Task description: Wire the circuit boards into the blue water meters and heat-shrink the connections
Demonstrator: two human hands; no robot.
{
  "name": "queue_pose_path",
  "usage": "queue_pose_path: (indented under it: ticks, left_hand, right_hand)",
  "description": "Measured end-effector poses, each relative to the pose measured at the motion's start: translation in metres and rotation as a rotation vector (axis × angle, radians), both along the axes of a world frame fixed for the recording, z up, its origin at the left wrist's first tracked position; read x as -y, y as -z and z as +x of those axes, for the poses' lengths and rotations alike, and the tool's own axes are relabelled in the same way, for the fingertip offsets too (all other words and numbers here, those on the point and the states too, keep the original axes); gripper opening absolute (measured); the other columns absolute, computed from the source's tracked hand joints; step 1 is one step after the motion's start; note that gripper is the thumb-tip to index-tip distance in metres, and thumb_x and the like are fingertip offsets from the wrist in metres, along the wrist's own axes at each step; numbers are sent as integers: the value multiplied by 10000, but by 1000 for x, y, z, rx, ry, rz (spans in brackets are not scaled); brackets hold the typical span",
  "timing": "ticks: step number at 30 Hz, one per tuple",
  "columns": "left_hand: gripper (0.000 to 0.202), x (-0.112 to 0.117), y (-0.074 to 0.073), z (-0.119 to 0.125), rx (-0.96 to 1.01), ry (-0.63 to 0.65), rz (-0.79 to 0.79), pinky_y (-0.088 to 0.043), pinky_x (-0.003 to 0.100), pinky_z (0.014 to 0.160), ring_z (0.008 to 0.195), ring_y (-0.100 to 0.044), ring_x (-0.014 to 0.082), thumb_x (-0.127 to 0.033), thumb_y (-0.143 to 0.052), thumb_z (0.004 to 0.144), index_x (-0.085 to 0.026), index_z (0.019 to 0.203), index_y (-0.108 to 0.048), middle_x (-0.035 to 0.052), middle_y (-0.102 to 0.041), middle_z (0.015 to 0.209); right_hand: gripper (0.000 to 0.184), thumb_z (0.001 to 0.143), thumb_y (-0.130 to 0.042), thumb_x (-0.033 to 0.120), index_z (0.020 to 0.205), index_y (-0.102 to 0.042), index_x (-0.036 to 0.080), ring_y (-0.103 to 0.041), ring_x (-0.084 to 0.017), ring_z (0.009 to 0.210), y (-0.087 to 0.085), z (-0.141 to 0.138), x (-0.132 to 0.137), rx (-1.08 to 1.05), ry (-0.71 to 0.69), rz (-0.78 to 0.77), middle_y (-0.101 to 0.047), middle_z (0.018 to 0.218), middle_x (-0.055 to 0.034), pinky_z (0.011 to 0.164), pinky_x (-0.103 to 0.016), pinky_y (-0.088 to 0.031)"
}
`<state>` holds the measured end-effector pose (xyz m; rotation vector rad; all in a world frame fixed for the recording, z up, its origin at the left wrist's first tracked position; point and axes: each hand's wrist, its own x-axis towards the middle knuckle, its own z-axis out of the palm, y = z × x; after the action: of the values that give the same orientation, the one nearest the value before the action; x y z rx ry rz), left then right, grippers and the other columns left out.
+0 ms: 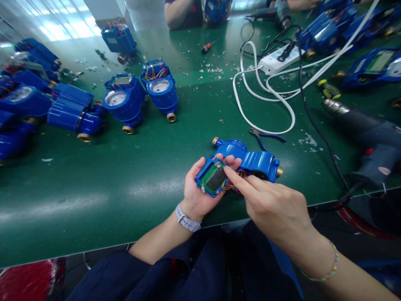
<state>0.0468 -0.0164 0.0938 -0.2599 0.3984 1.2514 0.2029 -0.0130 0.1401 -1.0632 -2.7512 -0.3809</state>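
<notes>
The left hand (200,196) is palm up near the table's (125,200) near edge, its fingers (230,160) half curled around a board (216,179) in a blue frame, thumb along the left side. The board faces up, a dark display on its green face. The right hand (272,205) comes in from the right with its index finger stretched out, the tip at the board's far right corner; its other fingers are folded under, and I cannot tell whether they hold anything.

Coloured wires (235,184) run from the board's right side toward a blue meter (261,162) lying just beyond the hands, partly covered by them. Pliers (271,136) lie just past this meter, handles spread.

Farther left, two meters (125,100) (161,90) stand side by side, dials showing, with more crowded to their left. On the right are a heat gun (372,129), a yellow-and-black screwdriver (328,89) and a looped white cable (290,121) near a power strip (280,59). At the far side, a co-worker's arm (178,14) rests by another meter (216,10).
</notes>
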Motion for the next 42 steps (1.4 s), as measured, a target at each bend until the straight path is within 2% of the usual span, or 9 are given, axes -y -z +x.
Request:
queue_pose_path:
  ticks: [7,11,17,22,27,30,33,36,42]
  left_hand:
    - [401,-1,-2,-1,14,11,-37,-388,416,1097,1218,-596,252,-387,-362,952,-160,885,-685,90,-746,965]
    - [376,0,0,-2,13,0,-17,-394,436,1088,1214,-596,250,-378,-375,949,-170,889,-681,87,-742,970]
    - [372,0,-1,-3,30,6,-25,-431,397,1038,1153,-632,237,-392,-380,950,-171,900,-675,76,-739,973]
    - [373,-1,-3,-3,27,5,-30,-436,383,1030,1157,-628,223,-389,-369,952,-178,883,-669,72,-736,965]
    - [333,-1,-1,-4,10,0,-25,-431,390,1040,1184,-612,229,-381,-404,941,-190,899,-674,66,-732,979]
    - [325,-1,1,-4,12,2,-16,-434,386,1036,1181,-613,229,-382,-414,935,-193,906,-677,64,-732,987]
    - [343,0,1,-3,15,10,-17,-441,388,1025,1148,-632,230,-388,-398,939,-194,899,-677,62,-734,973]
    - [354,0,0,-3,11,12,-6,-447,389,1011,1110,-649,228,-393,-391,946,-194,894,-679,60,-736,963]
    - [390,0,0,-3,-13,5,6,-461,391,987,1042,-672,221,-412,-373,955,-185,900,-686,61,-738,954]
  right_hand:
    - [417,936,-457,68,1310,-607,177,-660,-121,600,7,-2,2,-236,58,-117,-725,809,-4,496,-253,-422]
    - [351,981,-452,188,1313,-563,216,-606,-98,526,3,6,2,-693,211,-585,-694,785,2,501,-216,-468]
    - [120,945,-522,311,1031,-496,232,-380,-52,321,-5,15,15,-1443,406,-1398,-575,636,71,350,-181,-346]
    - [149,965,-468,394,946,-487,247,-168,-34,333,-6,15,44,-1584,523,-1741,-379,578,102,346,-167,-301]
    - [388,942,-393,582,1113,-504,252,-299,-46,349,4,24,78,-1309,468,-1922,-463,659,46,386,-190,-352]
    - [586,901,-411,672,1306,-474,254,-494,-101,443,12,36,90,-1136,308,-1911,-567,728,-15,432,-214,-411]
    - [512,983,-350,552,1446,-347,333,-525,-94,458,14,43,88,-1033,284,-1758,-612,801,-12,441,-209,-430]
    - [428,1037,-295,362,1462,-268,393,-497,-60,433,9,43,72,-857,296,-1366,-616,833,23,426,-170,-419]
    - [328,984,-355,177,1301,-440,180,-703,-143,746,-4,33,31,-466,122,-613,-693,926,-61,658,-226,-571]
